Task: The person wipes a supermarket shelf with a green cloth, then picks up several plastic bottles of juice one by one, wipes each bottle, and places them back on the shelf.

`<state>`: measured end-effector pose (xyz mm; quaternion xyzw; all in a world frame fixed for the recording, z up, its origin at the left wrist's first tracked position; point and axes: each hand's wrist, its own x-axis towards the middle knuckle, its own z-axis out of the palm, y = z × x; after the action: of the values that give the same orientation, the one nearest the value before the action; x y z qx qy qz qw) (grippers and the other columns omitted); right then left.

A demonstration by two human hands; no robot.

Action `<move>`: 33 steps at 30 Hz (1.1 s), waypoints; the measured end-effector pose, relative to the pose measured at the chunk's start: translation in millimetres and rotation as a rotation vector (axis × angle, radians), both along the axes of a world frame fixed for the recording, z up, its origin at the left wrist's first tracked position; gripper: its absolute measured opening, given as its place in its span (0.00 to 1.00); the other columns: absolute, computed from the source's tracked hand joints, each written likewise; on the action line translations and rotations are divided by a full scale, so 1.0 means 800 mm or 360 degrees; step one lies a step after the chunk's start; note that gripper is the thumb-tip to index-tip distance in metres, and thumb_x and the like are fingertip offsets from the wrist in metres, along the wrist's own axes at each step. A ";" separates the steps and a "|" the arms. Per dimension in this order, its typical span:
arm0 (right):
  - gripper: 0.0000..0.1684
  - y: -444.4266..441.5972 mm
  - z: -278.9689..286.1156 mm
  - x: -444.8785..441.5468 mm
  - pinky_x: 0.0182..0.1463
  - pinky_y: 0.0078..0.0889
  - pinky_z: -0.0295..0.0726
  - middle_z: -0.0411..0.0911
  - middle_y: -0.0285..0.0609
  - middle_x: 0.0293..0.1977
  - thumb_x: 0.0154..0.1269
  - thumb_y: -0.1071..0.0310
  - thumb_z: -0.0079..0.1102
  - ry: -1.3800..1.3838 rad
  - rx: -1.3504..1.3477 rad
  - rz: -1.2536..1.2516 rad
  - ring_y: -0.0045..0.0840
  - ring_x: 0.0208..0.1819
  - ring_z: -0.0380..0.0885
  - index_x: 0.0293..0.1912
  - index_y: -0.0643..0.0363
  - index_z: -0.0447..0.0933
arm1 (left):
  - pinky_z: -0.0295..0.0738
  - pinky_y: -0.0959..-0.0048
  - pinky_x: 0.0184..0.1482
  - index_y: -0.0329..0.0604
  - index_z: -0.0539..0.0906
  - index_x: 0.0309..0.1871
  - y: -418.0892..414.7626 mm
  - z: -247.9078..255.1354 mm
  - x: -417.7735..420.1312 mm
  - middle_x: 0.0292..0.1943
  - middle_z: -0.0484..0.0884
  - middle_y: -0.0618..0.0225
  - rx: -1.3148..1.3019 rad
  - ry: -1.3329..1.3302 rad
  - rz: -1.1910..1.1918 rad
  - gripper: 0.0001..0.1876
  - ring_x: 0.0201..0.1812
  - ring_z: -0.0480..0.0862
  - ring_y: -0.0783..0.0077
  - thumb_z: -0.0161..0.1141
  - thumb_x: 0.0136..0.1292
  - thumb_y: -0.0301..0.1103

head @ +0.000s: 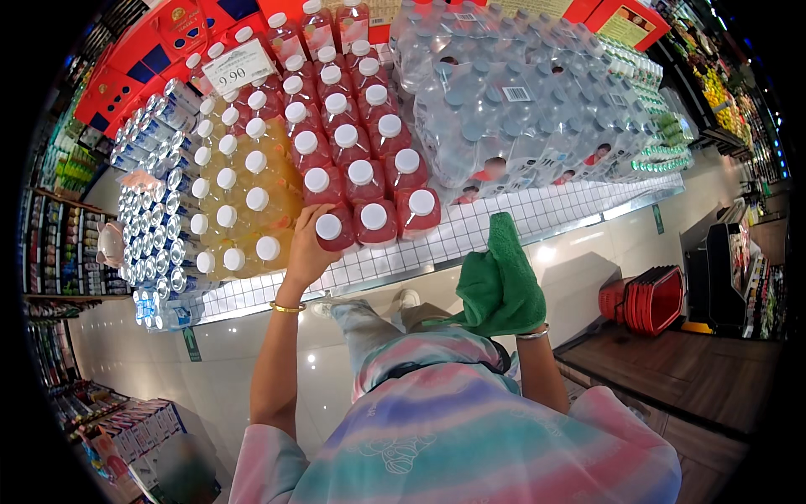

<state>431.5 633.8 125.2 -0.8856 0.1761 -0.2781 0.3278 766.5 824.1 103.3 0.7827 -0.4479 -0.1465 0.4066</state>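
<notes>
My left hand [310, 249] is wrapped around the left side of a pink drink bottle [337, 239] with a white cap, at the front left corner of the pink bottles. This bottle stands upright on the white wire-grid shelf [403, 252]. A green towel [500, 286] drapes over my right hand, hiding its fingers; only the wrist [535, 331] with a silver bangle shows below it. The towel hangs in front of the shelf's edge, apart from the bottles. Yellow drink bottles [257, 200] stand in rows directly left of my left hand.
Shrink-wrapped packs of clear bottles [516, 120] are stacked to the right. Drink cans [148, 236] fill the left end. A price sign [239, 67] stands among the bottles, before red gift boxes [145, 50]. Red shopping baskets [655, 302] stand on the floor at right.
</notes>
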 end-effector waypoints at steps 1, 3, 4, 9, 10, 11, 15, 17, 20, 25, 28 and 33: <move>0.50 -0.001 0.000 0.001 0.62 0.44 0.71 0.74 0.57 0.55 0.44 0.56 0.75 0.0010 0.0005 -0.0003 0.49 0.57 0.73 0.64 0.68 0.66 | 0.69 0.63 0.63 0.44 0.74 0.61 0.000 0.000 -0.001 0.57 0.70 0.59 0.0015 0.0005 0.0012 0.43 0.59 0.72 0.53 0.73 0.32 0.18; 0.50 -0.005 -0.008 -0.004 0.62 0.45 0.71 0.73 0.58 0.56 0.45 0.56 0.74 0.0024 -0.0080 0.0005 0.50 0.58 0.73 0.64 0.69 0.65 | 0.69 0.64 0.64 0.44 0.73 0.61 -0.001 0.000 -0.005 0.57 0.68 0.59 0.0018 -0.0024 0.0058 0.43 0.60 0.71 0.54 0.74 0.32 0.18; 0.49 -0.007 -0.010 -0.005 0.63 0.46 0.71 0.72 0.59 0.57 0.46 0.56 0.74 0.0030 -0.0124 0.0008 0.50 0.58 0.73 0.64 0.70 0.65 | 0.69 0.64 0.65 0.44 0.73 0.61 -0.001 -0.002 -0.009 0.58 0.66 0.59 0.0006 -0.0058 0.0092 0.44 0.61 0.71 0.55 0.75 0.33 0.18; 0.50 -0.005 -0.003 -0.006 0.64 0.48 0.70 0.68 0.64 0.62 0.47 0.56 0.73 0.0076 -0.0176 -0.0049 0.53 0.61 0.71 0.65 0.73 0.64 | 0.67 0.64 0.67 0.47 0.70 0.65 0.003 -0.009 -0.011 0.59 0.60 0.58 0.0078 -0.0027 0.0170 0.47 0.62 0.67 0.55 0.76 0.35 0.18; 0.50 -0.004 -0.002 -0.006 0.64 0.48 0.70 0.67 0.64 0.63 0.47 0.56 0.74 0.0094 -0.0176 -0.0060 0.54 0.62 0.71 0.65 0.73 0.64 | 0.67 0.62 0.66 0.48 0.70 0.66 0.003 -0.011 -0.011 0.58 0.60 0.57 0.0060 -0.0003 0.0165 0.47 0.62 0.67 0.53 0.75 0.35 0.18; 0.50 -0.006 -0.002 -0.006 0.64 0.49 0.70 0.67 0.65 0.63 0.47 0.56 0.74 0.0067 -0.0190 -0.0040 0.54 0.61 0.71 0.65 0.73 0.63 | 0.67 0.61 0.66 0.49 0.69 0.66 0.004 -0.010 -0.011 0.58 0.60 0.56 0.0041 0.0020 0.0159 0.47 0.62 0.66 0.51 0.75 0.36 0.18; 0.53 -0.014 -0.021 -0.016 0.62 0.45 0.73 0.70 0.60 0.61 0.41 0.56 0.76 -0.0025 -0.0287 -0.0097 0.50 0.59 0.74 0.64 0.71 0.66 | 0.65 0.60 0.67 0.49 0.61 0.71 -0.002 0.003 -0.023 0.61 0.60 0.52 -0.0014 -0.0028 0.0228 0.52 0.63 0.65 0.49 0.73 0.39 0.17; 0.54 -0.016 -0.018 -0.012 0.61 0.43 0.74 0.72 0.56 0.59 0.38 0.56 0.78 -0.0078 -0.0290 -0.0124 0.47 0.57 0.75 0.64 0.70 0.67 | 0.64 0.58 0.68 0.48 0.60 0.72 -0.002 0.013 -0.040 0.63 0.59 0.51 -0.0073 -0.0197 0.0379 0.51 0.64 0.64 0.48 0.72 0.41 0.17; 0.52 -0.014 0.016 -0.001 0.59 0.41 0.75 0.73 0.54 0.58 0.42 0.56 0.77 -0.0146 0.0013 -0.0119 0.44 0.55 0.76 0.64 0.69 0.66 | 0.62 0.57 0.68 0.46 0.60 0.72 -0.004 0.030 -0.080 0.65 0.58 0.50 -0.0193 -0.0421 0.0518 0.48 0.66 0.64 0.47 0.69 0.45 0.17; 0.39 -0.027 -0.007 -0.002 0.54 0.29 0.76 0.76 0.46 0.51 0.57 0.60 0.70 -0.0301 0.1530 -0.0349 0.31 0.48 0.78 0.64 0.66 0.67 | 0.65 0.56 0.66 0.44 0.63 0.71 -0.045 0.055 -0.116 0.68 0.60 0.51 -0.0182 -0.0507 0.0206 0.44 0.68 0.64 0.46 0.72 0.49 0.22; 0.35 -0.025 0.014 0.008 0.57 0.28 0.73 0.76 0.44 0.49 0.58 0.65 0.68 -0.0663 0.2054 -0.0218 0.31 0.47 0.77 0.63 0.63 0.68 | 0.67 0.56 0.66 0.42 0.63 0.70 -0.072 0.059 -0.109 0.69 0.61 0.49 -0.0084 -0.0555 0.0124 0.45 0.68 0.65 0.46 0.74 0.48 0.26; 0.30 -0.040 0.007 0.001 0.70 0.39 0.59 0.76 0.44 0.43 0.54 0.69 0.68 -0.0203 0.1750 -0.0151 0.34 0.46 0.76 0.56 0.63 0.71 | 0.65 0.59 0.66 0.38 0.70 0.65 -0.082 0.036 -0.114 0.62 0.71 0.56 -0.0008 -0.0631 0.0045 0.38 0.64 0.69 0.49 0.71 0.46 0.24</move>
<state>432.0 601.8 130.9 -0.5566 0.3147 -0.2127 0.7388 675.5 758.2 132.4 0.8013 -0.5087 0.0173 0.3144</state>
